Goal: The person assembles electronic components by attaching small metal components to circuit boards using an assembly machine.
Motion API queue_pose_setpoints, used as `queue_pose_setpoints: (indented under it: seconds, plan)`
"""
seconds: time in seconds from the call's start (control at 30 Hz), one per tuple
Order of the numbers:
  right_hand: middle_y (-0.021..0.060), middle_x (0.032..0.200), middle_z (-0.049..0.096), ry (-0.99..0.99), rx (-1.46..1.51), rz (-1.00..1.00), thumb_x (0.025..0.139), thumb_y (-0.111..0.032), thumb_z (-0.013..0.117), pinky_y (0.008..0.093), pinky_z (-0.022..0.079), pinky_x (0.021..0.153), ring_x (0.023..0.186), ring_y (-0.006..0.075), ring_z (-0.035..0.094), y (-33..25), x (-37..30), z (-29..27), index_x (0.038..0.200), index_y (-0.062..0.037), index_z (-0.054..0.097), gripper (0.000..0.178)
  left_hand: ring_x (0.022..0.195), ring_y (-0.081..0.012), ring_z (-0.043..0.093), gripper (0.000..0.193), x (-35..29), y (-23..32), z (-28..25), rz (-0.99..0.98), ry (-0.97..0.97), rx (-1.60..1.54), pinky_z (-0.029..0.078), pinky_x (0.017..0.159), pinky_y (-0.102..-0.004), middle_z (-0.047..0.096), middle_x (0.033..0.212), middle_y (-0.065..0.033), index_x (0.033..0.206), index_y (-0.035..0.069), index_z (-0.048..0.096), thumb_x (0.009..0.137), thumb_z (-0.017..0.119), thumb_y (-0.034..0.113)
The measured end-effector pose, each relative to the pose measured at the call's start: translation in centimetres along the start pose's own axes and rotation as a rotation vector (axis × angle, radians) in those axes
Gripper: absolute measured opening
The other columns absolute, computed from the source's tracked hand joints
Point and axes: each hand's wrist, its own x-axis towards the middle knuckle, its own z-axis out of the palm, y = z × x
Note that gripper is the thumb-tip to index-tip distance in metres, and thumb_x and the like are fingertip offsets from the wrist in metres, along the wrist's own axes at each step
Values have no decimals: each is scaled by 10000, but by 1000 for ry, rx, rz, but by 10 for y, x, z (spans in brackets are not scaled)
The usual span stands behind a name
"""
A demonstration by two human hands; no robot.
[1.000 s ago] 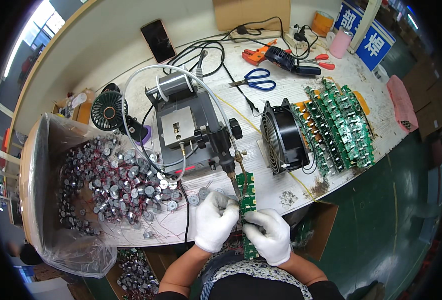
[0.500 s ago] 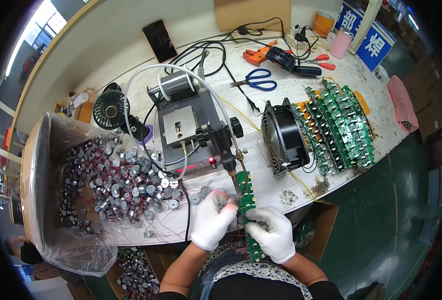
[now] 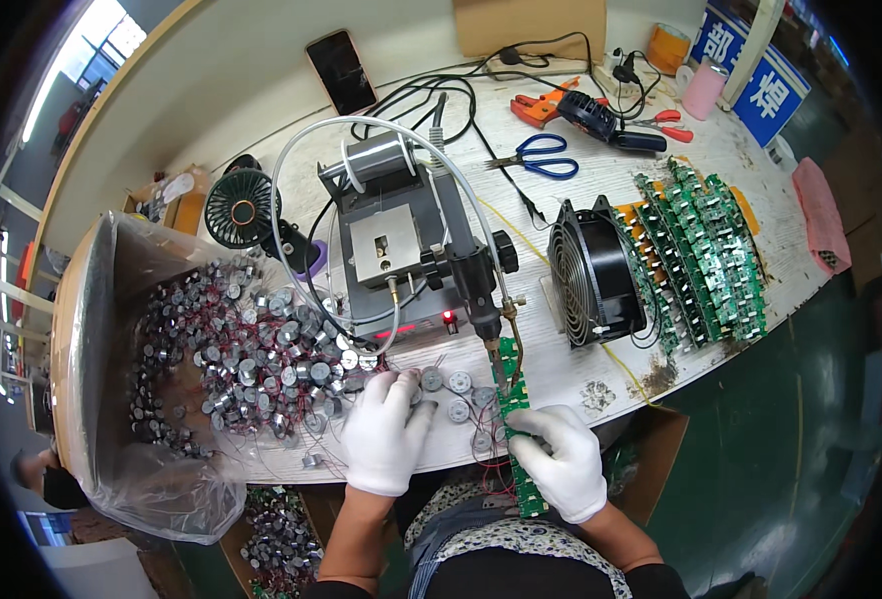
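My right hand (image 3: 561,461), in a white glove, pinches the edge of a long green circuit board strip (image 3: 529,487). The strip runs from under the soldering iron (image 3: 478,290) toward my lap, and the iron's tip is close above its far part. My white-gloved left hand (image 3: 381,436) is left of the strip, thumb and fingers apart at a few small round silver motors (image 3: 431,378). Whether it touches one is hard to tell. Several more motors (image 3: 459,410) lie between it and the strip, with thin red wires hanging near the board.
A grey solder feeder (image 3: 386,245) with a wire spool stands behind. Left is a plastic-lined box (image 3: 86,329) spilling a heap of motors (image 3: 271,374). Right are a black fan (image 3: 600,275) and stacked circuit boards (image 3: 705,255). Blue-handled scissors (image 3: 546,157) lie farther back.
My left hand has moved left, away from the board and iron tip, to the loose motors, and its fingers have spread. My right hand still holds the strip. The whole view has shifted slightly.
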Motion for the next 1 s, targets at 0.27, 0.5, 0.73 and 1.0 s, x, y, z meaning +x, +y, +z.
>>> queue_pose_setpoints:
  seconds: [0.27,0.5,0.73,1.0]
  plan:
    - [128,884,633,8,-42,-60,789,-45,705,339,512,736,806,267,641,2,0,1,1006,-38,719,217,720,-194,613,341,-6,6,2,-91,67,-183,502,642,-292,616,969,-99,1097,-14,602,765,677,5]
    - [124,899,630,-62,25,-66,795,-93,718,344,508,746,819,270,633,7,-1,2,980,-44,726,192,675,-261,626,460,-34,23,13,255,202,-568,524,598,-343,622,881,-123,1072,9,546,630,662,-44]
    - [128,911,626,-159,167,-112,870,-196,706,341,500,762,843,275,628,14,0,-1,1004,-43,717,203,773,-246,620,326,-25,37,5,723,-51,-578,514,597,-350,599,882,-41,890,77,645,568,686,53]
    - [102,866,632,-143,146,41,812,-117,699,319,504,745,810,231,634,8,0,-1,878,-14,726,125,910,-224,600,252,-22,22,-9,885,-249,-417,514,666,-343,575,962,-36,843,100,618,617,705,170]
